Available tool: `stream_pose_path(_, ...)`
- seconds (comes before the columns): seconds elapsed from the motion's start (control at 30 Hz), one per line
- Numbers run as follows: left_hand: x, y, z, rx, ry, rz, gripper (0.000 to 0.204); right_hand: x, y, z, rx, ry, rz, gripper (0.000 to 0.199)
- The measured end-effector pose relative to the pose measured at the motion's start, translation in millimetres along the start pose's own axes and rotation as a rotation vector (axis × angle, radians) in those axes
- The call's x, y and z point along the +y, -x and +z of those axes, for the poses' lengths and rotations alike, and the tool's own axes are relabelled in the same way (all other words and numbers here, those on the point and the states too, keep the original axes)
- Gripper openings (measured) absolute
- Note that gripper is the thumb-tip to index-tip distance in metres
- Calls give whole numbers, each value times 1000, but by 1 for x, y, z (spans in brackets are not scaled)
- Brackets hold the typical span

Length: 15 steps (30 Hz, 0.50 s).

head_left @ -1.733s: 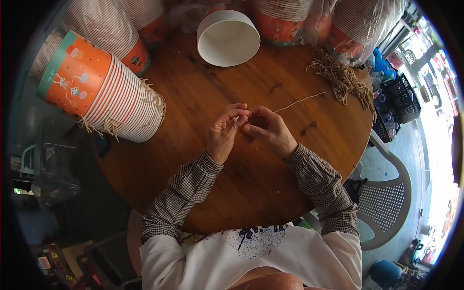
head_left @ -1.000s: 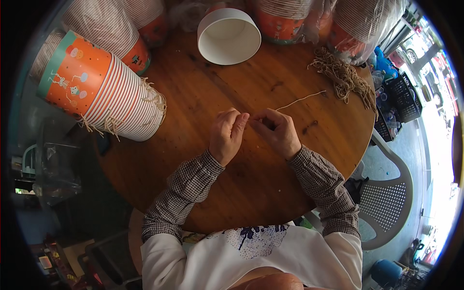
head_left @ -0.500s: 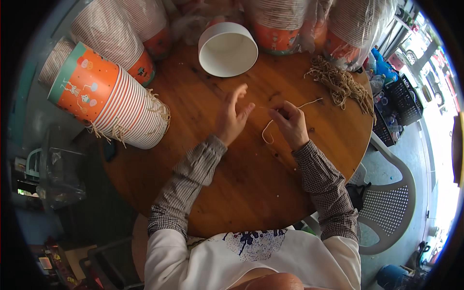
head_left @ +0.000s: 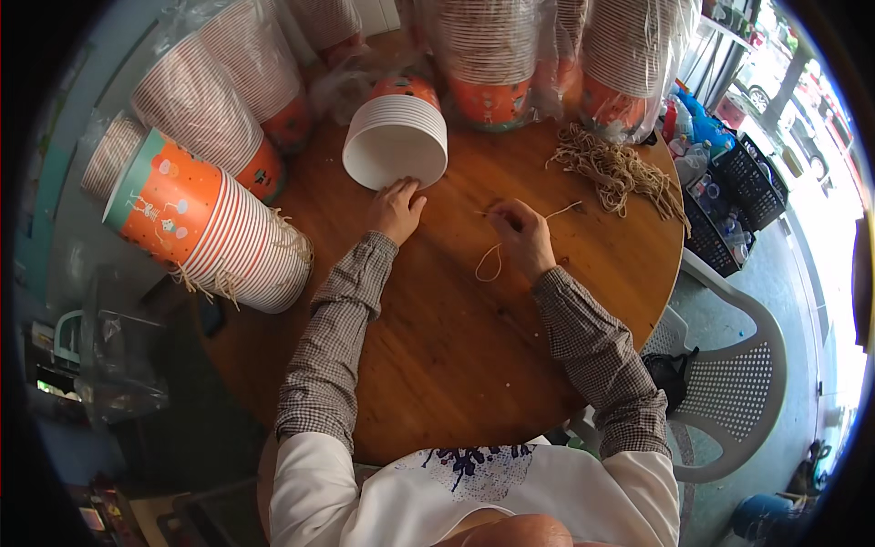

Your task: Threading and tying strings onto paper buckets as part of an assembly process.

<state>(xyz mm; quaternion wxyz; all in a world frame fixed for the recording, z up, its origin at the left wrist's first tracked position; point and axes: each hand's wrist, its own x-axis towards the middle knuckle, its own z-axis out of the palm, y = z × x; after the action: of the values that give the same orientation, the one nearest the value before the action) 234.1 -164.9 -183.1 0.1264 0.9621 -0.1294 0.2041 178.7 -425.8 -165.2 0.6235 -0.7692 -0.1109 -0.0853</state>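
A short stack of white-lined paper buckets (head_left: 395,137) lies tipped with its opening toward me at the far middle of the table. My left hand (head_left: 396,211) is at its near rim, fingers curled over the edge and thumb apart to the right. My right hand (head_left: 526,235) is closed in a pinch on a thin piece of twine (head_left: 489,270). One end of that twine loops down onto the wood, and another runs out to the upper right. Further right lies a tangled heap of twine (head_left: 620,169).
At the left leans a long stack of orange and green paper buckets (head_left: 205,219) with twine strands hanging from it. Plastic-wrapped bucket stacks (head_left: 488,59) line the round table's (head_left: 437,365) far edge. A grey plastic chair (head_left: 729,392) and black crates (head_left: 725,214) stand to the right.
My left hand has moved away from the right hand, up to the bucket rim. The right hand keeps its twine and sits slightly lower. The view has shifted, showing more of the bucket stack.
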Motion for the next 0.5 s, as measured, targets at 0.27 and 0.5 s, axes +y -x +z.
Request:
stream_pose_path(0.27, -14, 12, -25, 643, 441, -342, 45, 4, -53, 50, 119, -98, -202, 13)
stream_pose_path(0.5, -35, -8, -40, 538, 392, -521, 33, -1, -68, 65, 87, -142, -237, 13)
